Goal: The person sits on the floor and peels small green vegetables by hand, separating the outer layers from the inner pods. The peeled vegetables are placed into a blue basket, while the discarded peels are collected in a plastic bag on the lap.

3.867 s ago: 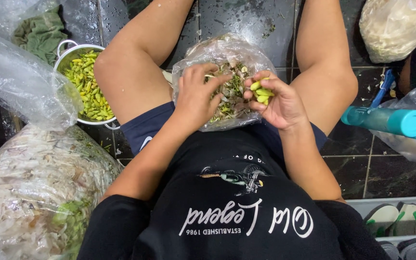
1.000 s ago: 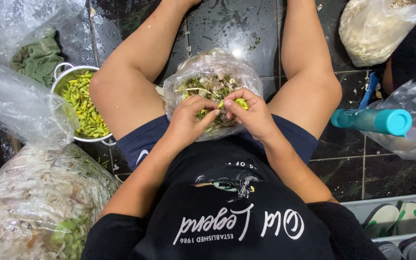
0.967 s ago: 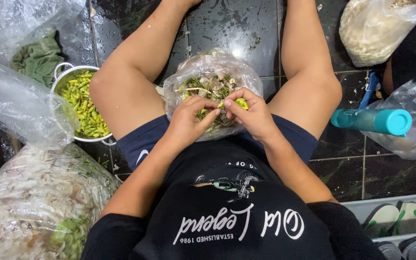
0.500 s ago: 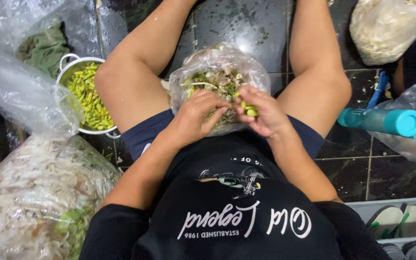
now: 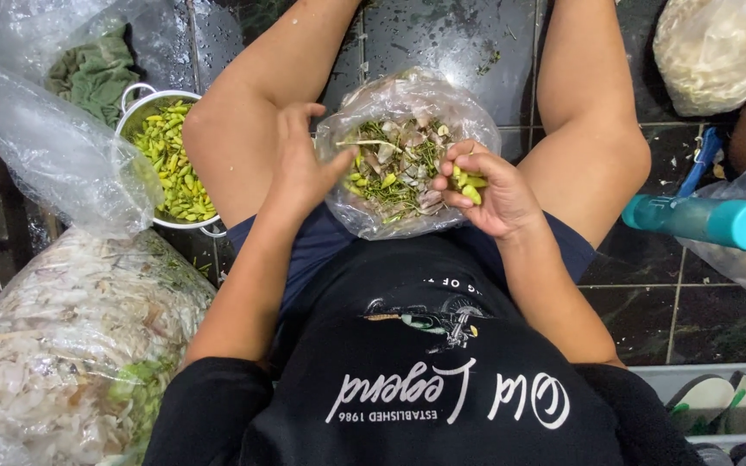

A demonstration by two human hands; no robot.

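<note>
Left hand (image 5: 304,177) has drawn back from the scrap bag (image 5: 407,155), fingers apart
Right hand (image 5: 489,190) stays clamped on green chillies (image 5: 470,183) over the bag; pinch stems off there, drop cleaned pods into the colander (image 5: 170,160)

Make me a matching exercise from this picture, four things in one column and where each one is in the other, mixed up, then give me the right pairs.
Things:
1. small yellow-green chillies
2. metal colander
3. teal bottle
4. clear bag of stems and scraps

Places:
A. lying on its side on the dark tiles, beside the right knee
B. between the knees, in front of the lap
C. pinched in the right hand
D. on the floor outside the left thigh, full of green chillies

Pairs: 1-C, 2-D, 3-A, 4-B. The left hand is open at the bag's edge.
</note>
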